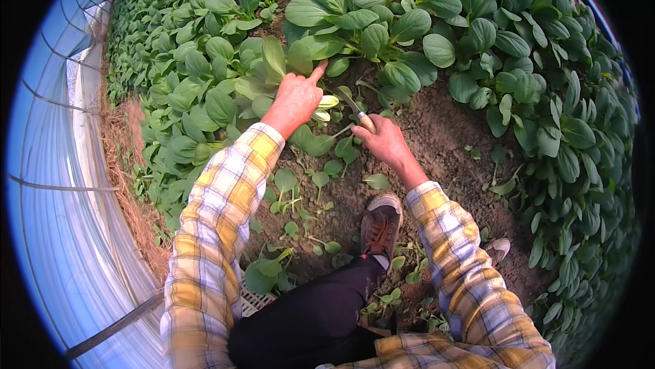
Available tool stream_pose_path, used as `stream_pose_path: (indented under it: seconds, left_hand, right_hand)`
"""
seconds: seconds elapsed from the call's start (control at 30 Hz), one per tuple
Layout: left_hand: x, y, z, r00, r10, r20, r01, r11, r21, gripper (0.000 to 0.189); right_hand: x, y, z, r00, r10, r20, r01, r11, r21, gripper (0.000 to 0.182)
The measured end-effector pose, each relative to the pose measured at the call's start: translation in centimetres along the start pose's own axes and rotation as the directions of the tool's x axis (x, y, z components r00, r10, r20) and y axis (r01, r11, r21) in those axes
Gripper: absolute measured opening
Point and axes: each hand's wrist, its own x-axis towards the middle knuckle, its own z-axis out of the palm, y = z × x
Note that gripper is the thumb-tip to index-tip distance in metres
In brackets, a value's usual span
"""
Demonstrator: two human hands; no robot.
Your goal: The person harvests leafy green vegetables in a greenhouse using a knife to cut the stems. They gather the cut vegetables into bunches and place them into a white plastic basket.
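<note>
My left hand point(299, 94) is closed around leafy greens, with pale cut-looking stem bases point(325, 108) showing at its right side and the index finger pointing out towards the plants. Broad leaves of the held greens point(261, 75) spread out to its left, slightly blurred. My right hand point(379, 139) grips the wooden handle point(366, 122) of a small knife. Its curved metal blade point(349, 100) points up and left, just right of the pale stems. Rooted leafy green plants point(376, 36) stand directly beyond both hands.
Dense rows of greens point(558, 93) grow at the right and the left. Loose leaves point(285, 181) lie on the bare soil point(445, 133) around my shoe point(381, 226). A white plastic crate point(253, 301) is partly hidden by my leg. Plastic sheeting point(61, 215) over hoops borders the left.
</note>
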Motion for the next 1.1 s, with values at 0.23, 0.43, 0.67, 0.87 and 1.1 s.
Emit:
stream_pose_path:
  seconds: [0.23,0.43,0.67,0.87,1.1]
  left_hand:
    - [4.1,-4.2,2.0,0.858,-0.111,0.501,0.091,0.994,0.066,0.054]
    - [3.0,-3.3,3.4,0.912,-0.165,0.376,0.145,0.986,0.081,0.036]
    - [1.1,-2.4,4.8,0.944,-0.211,0.252,0.224,0.974,-0.025,0.022]
    - [0.5,-1.9,4.7,0.952,-0.235,0.196,0.254,0.964,-0.080,0.022]
    - [-0.6,-1.3,6.3,0.965,-0.237,0.114,0.253,0.954,-0.160,0.015]
  right_hand:
    - [6.0,-2.1,2.2,0.991,-0.130,-0.041,0.123,0.981,-0.148,0.041]
    - [8.0,-1.7,3.1,0.992,-0.106,-0.071,0.089,0.975,-0.205,0.038]
    - [7.2,-1.6,3.6,0.996,-0.037,-0.087,0.024,0.989,-0.146,0.040]
    - [9.0,-0.8,3.6,0.996,-0.083,-0.039,0.076,0.985,-0.153,0.039]
    - [8.3,0.4,3.1,0.996,-0.002,0.084,0.028,0.951,-0.308,0.038]
